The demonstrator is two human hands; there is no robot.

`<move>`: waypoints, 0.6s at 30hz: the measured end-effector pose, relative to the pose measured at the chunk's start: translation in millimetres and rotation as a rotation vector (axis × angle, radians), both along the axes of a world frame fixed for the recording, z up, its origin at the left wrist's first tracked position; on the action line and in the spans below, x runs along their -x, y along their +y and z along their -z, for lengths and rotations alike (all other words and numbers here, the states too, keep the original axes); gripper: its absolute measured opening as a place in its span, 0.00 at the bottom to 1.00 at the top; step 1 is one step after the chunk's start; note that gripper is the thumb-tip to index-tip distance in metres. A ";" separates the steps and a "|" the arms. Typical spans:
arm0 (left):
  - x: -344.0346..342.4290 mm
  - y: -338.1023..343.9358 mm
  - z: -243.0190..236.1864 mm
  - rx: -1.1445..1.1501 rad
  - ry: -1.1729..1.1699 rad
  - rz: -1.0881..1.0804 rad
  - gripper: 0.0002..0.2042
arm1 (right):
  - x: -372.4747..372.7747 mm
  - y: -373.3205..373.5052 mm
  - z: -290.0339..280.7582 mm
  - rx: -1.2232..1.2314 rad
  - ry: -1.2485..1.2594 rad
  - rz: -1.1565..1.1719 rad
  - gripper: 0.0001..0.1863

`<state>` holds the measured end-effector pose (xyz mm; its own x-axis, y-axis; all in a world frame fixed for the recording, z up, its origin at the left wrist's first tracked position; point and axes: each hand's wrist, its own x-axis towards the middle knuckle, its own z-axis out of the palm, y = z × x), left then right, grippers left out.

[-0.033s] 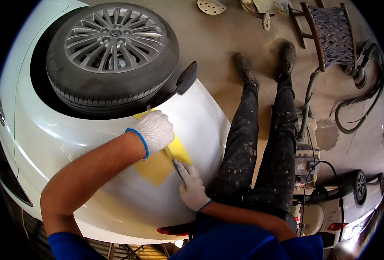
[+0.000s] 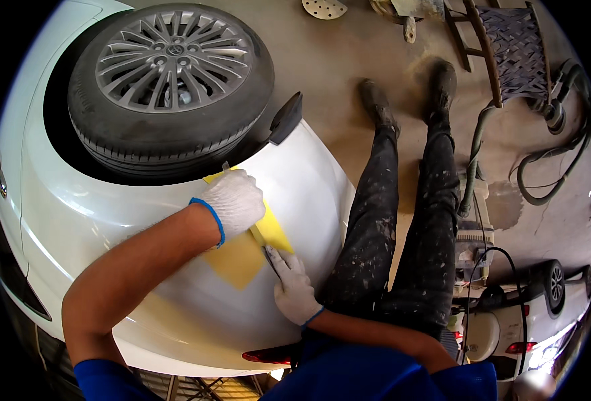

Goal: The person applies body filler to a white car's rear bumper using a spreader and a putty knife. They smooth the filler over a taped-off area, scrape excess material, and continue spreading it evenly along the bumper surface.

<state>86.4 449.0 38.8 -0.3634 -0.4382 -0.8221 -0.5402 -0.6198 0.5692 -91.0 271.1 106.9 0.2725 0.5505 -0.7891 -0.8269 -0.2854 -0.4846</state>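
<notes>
Across left side: rear quarter panel (image 2: 142,204) of white car (image 2: 35,127). Right, near: second white car (image 2: 499,327). Left, far: multi-spoke wheel (image 2: 175,80) inside arch. Right, far: woven-seat stool (image 2: 519,53). Yellow strip (image 2: 273,230) slanting over quarter panel, far-left to near-right, just beside dull yellow patch (image 2: 234,266); coating or reflection, cannot tell. Left hand (image 2: 235,200), white-gloved, with fingers curled over far part of strip, tips hidden. Right hand (image 2: 295,291), also gloved, with thumb and fingers clamped at near end, against slim dark edge (image 2: 271,259).
</notes>
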 end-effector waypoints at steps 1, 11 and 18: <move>0.5 2.4 2.4 0.010 -0.009 0.002 0.05 | 1.4 1.8 3.2 0.001 -0.001 0.001 0.41; -8.4 22.8 -2.3 0.068 -0.068 -0.033 0.05 | -4.6 30.8 -5.6 0.072 -0.023 -0.034 0.43; -23.8 55.1 -34.5 0.112 -0.103 -0.225 0.06 | -31.5 63.3 -56.7 0.056 0.064 -0.106 0.49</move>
